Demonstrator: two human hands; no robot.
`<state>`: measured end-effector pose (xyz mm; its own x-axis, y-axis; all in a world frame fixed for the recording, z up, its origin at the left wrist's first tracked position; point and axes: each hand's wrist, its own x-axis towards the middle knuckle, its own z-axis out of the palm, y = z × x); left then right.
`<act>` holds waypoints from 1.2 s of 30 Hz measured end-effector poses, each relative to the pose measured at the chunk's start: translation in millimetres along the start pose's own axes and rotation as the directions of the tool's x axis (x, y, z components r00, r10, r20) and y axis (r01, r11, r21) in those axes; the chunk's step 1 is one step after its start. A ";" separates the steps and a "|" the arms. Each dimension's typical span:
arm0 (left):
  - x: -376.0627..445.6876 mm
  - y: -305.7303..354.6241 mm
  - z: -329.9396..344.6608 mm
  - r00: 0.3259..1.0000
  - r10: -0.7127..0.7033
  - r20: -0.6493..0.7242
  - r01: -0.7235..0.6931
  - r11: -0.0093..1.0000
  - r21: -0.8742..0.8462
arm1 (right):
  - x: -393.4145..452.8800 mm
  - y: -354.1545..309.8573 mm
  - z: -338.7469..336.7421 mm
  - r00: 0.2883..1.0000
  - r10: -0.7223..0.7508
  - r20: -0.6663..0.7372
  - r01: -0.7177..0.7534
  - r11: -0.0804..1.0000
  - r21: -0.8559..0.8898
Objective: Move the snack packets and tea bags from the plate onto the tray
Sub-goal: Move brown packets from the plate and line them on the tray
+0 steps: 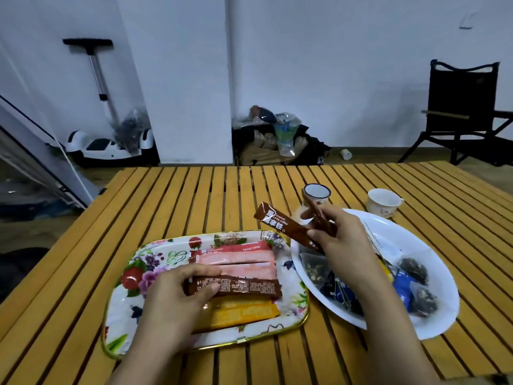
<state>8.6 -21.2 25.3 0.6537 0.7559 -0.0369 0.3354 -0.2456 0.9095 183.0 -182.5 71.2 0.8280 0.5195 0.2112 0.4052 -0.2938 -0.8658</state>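
Observation:
A floral tray with a gold rim lies on the slatted table. On it lie pink packets, an orange packet and a brown stick packet. My left hand pinches the left end of that brown packet on the tray. My right hand grips two brown caramel latte stick packets in the air, above the gap between tray and plate. The white plate at the right holds tea bags, dark tea bags and blue packets.
A small enamel cup and a white teacup stand on the yellow slatted table behind the plate. A black folding chair, bags and a scooter stand on the floor beyond the table.

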 end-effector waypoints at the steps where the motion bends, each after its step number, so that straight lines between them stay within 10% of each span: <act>1: 0.4 -3.8 -1.8 0.999 -0.032 0.002 0.032 0.999 0.025 | -0.2 -3.5 4.9 0.999 -0.011 0.046 0.011 1.000 -0.016; 19: 6.6 -17.5 -6.1 0.967 -0.244 -0.075 0.249 0.966 0.066 | -10.2 -9.9 71.2 0.892 0.054 0.449 0.071 0.964 -0.257; 36: 6.3 -16.0 -18.2 0.957 -0.281 -0.073 0.290 0.930 0.224 | -14.9 -8.9 61.7 0.929 -0.096 0.358 0.194 0.948 -0.250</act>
<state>-5.0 -1.5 18.1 0.4817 0.8368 -0.2604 0.6538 -0.1452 0.7426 143.1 -138.1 47.8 0.5915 0.7978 0.1166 0.6421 -0.3787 -0.6666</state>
